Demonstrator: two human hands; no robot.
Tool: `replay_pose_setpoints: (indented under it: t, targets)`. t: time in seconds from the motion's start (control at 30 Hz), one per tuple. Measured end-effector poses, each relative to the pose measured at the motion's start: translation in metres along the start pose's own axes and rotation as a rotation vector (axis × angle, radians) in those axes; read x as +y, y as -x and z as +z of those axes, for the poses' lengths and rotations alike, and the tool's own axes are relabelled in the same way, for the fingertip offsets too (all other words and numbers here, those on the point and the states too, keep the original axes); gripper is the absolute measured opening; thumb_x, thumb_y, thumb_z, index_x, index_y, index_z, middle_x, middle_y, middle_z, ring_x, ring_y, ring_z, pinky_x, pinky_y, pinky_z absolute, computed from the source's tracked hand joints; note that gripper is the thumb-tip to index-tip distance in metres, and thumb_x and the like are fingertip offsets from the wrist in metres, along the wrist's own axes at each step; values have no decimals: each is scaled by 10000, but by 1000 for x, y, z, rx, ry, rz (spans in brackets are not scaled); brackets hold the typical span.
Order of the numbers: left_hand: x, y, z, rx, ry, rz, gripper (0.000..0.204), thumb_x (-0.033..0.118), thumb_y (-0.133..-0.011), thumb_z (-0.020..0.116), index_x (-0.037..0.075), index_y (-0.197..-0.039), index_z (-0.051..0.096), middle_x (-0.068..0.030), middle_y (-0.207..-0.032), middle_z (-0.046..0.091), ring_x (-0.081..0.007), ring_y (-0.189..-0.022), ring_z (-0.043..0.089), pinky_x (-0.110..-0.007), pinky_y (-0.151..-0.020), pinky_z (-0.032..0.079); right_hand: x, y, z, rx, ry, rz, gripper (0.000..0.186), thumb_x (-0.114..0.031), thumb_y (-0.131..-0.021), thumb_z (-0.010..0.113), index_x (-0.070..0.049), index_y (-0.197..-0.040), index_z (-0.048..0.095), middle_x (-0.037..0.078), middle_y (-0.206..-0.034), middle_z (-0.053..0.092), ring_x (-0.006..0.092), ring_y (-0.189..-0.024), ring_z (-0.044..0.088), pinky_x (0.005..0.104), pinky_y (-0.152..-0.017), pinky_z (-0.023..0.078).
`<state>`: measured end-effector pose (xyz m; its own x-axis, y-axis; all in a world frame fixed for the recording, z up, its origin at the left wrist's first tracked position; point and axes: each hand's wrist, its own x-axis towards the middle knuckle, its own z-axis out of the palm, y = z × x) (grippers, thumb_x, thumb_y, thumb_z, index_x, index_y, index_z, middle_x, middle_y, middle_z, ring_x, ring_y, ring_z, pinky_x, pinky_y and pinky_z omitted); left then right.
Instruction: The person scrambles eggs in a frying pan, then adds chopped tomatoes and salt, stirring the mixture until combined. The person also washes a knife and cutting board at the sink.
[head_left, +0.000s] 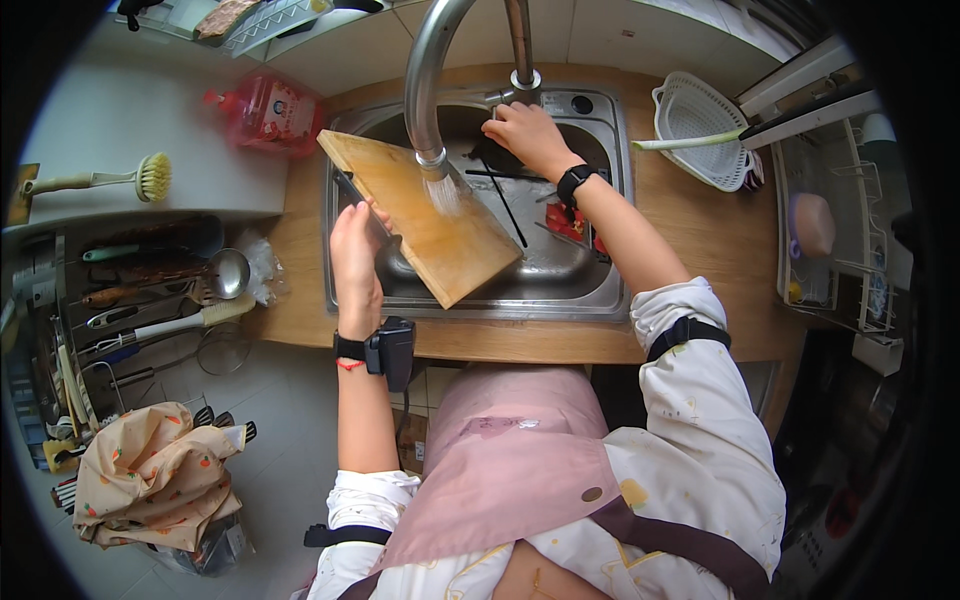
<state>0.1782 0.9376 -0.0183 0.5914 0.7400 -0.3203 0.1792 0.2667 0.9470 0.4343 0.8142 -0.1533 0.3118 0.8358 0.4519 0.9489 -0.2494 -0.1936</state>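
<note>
My left hand (355,250) grips the left edge of a wooden cutting board (425,220), where a dark strip runs under my fingers. The board is tilted over the left part of the steel sink (590,285). From the curved tap (425,95), water streams onto its face. At the back of the sink, my right hand (532,138) is closed by the tap's base, its fingers curled at a small metal lever (497,97) that they partly hide. Below that hand, black chopsticks (508,205) and a red item (568,222) lie in the basin.
A red jug (275,112) stands left of the sink, near a scrub brush (100,180). Ladles and other utensils (228,275) fill the left side. On the right are a white colander (695,125) with a green stalk across it and a dish rack (850,250).
</note>
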Motion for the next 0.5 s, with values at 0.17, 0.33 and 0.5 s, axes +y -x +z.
replay_pose_setpoints:
  t: [0.17, 0.33, 0.5]
  targets:
    - [-1, 2, -25, 55, 198, -107, 287, 262, -969, 530, -2, -1076, 562, -75, -886, 627, -183, -829, 624, -329, -788, 521, 12, 1, -8, 38, 152, 14, 106, -254, -870, 625, -161, -859, 675, 2, -797, 590, 215, -799, 609, 359, -652, 498]
    - [13, 2, -24, -88, 459, -205, 305, 229, -943, 479, -44, -1065, 541, -143, -949, 623, -269, -928, 645, -374, -841, 534, -30, 48, -38, 142, -122, 278, 367, -209, -860, 645, -143, -1220, 621, 82, -936, 626, 288, -837, 617, 392, -717, 514]
    - [64, 32, 5, -407, 532, 34, 349, 185, -955, 421, -120, -1107, 496, -224, -1064, 603, -342, -1047, 608, -402, -999, 448, -122, 130, -61, -372, -553, 127, 936, -251, -596, 822, -69, -1421, 419, 208, -1369, 496, 367, -1246, 481, 421, -1055, 375]
